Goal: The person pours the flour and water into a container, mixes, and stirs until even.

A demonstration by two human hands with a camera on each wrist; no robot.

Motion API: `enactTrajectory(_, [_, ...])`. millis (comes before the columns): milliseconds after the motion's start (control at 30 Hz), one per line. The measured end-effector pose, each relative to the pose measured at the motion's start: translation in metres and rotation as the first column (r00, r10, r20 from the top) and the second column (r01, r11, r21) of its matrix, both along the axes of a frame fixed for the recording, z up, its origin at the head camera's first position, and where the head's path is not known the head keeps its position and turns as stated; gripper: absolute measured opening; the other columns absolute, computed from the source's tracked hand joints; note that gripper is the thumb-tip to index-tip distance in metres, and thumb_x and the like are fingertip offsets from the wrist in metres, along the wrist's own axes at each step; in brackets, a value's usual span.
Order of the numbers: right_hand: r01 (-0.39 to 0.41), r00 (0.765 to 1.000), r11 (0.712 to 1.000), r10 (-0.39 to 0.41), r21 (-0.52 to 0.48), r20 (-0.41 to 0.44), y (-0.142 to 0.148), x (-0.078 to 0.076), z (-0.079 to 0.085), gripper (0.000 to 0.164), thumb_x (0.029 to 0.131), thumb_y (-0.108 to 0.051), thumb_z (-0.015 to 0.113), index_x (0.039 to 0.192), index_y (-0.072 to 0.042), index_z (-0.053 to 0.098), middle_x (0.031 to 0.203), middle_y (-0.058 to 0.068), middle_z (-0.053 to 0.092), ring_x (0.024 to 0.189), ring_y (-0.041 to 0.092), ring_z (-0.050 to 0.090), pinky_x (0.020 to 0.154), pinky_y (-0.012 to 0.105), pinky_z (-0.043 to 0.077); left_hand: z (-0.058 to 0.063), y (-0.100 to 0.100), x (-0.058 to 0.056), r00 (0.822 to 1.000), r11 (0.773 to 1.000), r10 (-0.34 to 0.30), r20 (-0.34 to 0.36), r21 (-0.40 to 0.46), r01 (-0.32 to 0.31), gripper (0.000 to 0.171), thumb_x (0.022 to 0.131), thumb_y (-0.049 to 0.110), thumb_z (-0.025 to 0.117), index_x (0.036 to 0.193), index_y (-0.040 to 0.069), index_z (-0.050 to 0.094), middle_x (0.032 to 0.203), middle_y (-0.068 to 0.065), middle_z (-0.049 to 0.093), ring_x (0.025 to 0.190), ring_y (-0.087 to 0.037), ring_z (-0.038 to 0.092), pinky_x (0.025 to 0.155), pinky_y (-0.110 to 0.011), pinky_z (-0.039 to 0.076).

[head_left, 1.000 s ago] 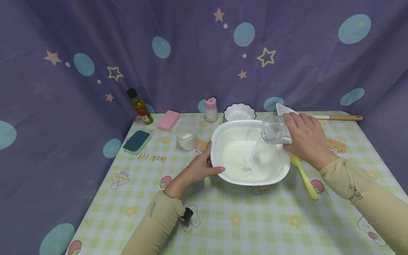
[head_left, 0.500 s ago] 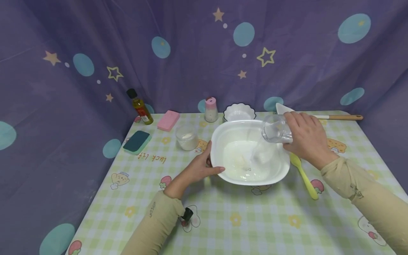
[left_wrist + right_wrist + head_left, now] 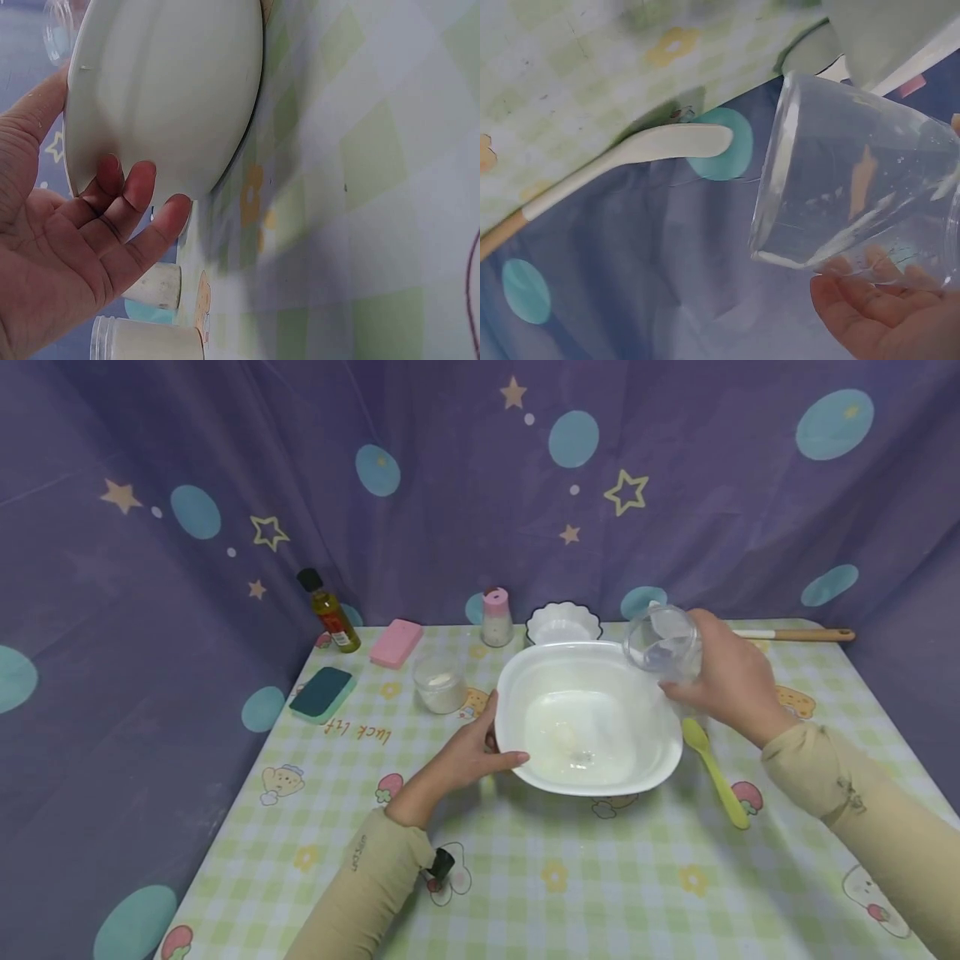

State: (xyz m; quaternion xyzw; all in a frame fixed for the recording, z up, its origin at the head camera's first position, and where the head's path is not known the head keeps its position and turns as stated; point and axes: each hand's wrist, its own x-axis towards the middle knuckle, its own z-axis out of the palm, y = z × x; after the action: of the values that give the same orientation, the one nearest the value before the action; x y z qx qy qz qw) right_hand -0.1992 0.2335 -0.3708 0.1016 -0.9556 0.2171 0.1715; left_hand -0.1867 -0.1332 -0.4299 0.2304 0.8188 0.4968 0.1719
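In the head view a white bowl stands on the table with whitish, cloudy liquid in its bottom. My left hand grips its left side, thumb over the rim. The left wrist view shows the other fingers curled against the outer wall of the bowl. Above the bowl's right far corner, my right hand holds a clear cup, tilted with its mouth toward the bowl. Droplets cling inside the cup in the right wrist view, and fingertips show through its side.
A yellow-green spoon lies right of the bowl; a wooden-handled spatula lies behind my right hand. Left and behind stand a tub of white powder, pink-topped shaker, scalloped dish, two sponges and an oil bottle.
The stream of liquid from the cup into the bowl has stopped. My right hand has lifted and turned the cup, shifting it slightly right. The left hand and bowl stay put.
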Motion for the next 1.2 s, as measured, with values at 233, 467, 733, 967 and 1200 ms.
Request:
enactTrajectory(233, [0.076, 0.996, 0.981, -0.068, -0.178, 0.049, 0.014, -0.011, -0.004, 0.097, 0.068, -0.023, 0.087, 0.142, 0.006, 0.031, 0.125, 0.031, 0.049, 0.103, 0.050, 0.051, 0.079, 0.064, 0.040, -0.001, -0.001, 0.000, 1.000, 1.000, 0.000, -0.004, -0.004, 0.000, 0.109, 0.085, 0.020, 0.077, 0.158, 0.020, -0.004, 0.113, -0.019, 0.064, 0.085, -0.018, 0.065, 0.074, -0.033, 0.053])
enactTrajectory(467, [0.216, 0.970, 0.895, -0.149, -0.390, 0.194, 0.034, -0.026, -0.017, 0.103, 0.076, -0.034, 0.083, 0.149, -0.001, 0.019, 0.137, 0.030, 0.038, 0.119, 0.051, 0.041, 0.093, 0.062, 0.034, 0.001, -0.002, 0.001, 1.000, 1.000, -0.002, -0.009, -0.005, 0.002, 0.109, 0.086, 0.021, 0.077, 0.158, 0.018, -0.004, 0.113, -0.021, 0.064, 0.084, -0.018, 0.064, 0.074, -0.032, 0.053])
enactTrajectory(733, [0.321, 0.937, 0.780, -0.177, -0.537, 0.303, 0.055, -0.039, -0.047, 0.109, 0.077, -0.043, 0.081, 0.152, -0.005, 0.012, 0.150, 0.027, 0.025, 0.133, 0.049, 0.029, 0.103, 0.061, 0.029, -0.003, -0.001, 0.000, 1.000, 1.000, -0.010, -0.010, 0.012, 0.011, 0.107, 0.086, 0.022, 0.076, 0.158, 0.019, -0.004, 0.108, -0.022, 0.065, 0.083, -0.018, 0.064, 0.073, -0.032, 0.052])
enactTrajectory(967, [0.353, 0.928, 0.737, -0.195, -0.577, 0.318, 0.067, -0.044, -0.073, 0.106, 0.077, -0.041, 0.082, 0.151, -0.006, 0.015, 0.147, 0.023, 0.030, 0.131, 0.043, 0.032, 0.106, 0.057, 0.028, -0.005, 0.000, 0.000, 1.000, 1.000, 0.002, 0.016, 0.002, -0.002, 0.109, 0.085, 0.021, 0.078, 0.158, 0.021, -0.004, 0.109, -0.020, 0.065, 0.084, -0.019, 0.064, 0.074, -0.033, 0.052])
enactTrajectory(1200, [0.325, 0.936, 0.711, -0.148, -0.623, 0.319, 0.074, -0.047, -0.085, 0.107, 0.078, -0.038, 0.083, 0.151, -0.008, 0.012, 0.147, 0.020, 0.029, 0.133, 0.040, 0.030, 0.108, 0.054, 0.027, -0.003, -0.001, 0.000, 1.000, 1.000, 0.010, 0.004, -0.014, -0.010, 0.109, 0.086, 0.022, 0.077, 0.158, 0.021, -0.004, 0.110, -0.022, 0.064, 0.084, -0.018, 0.064, 0.075, -0.032, 0.052])
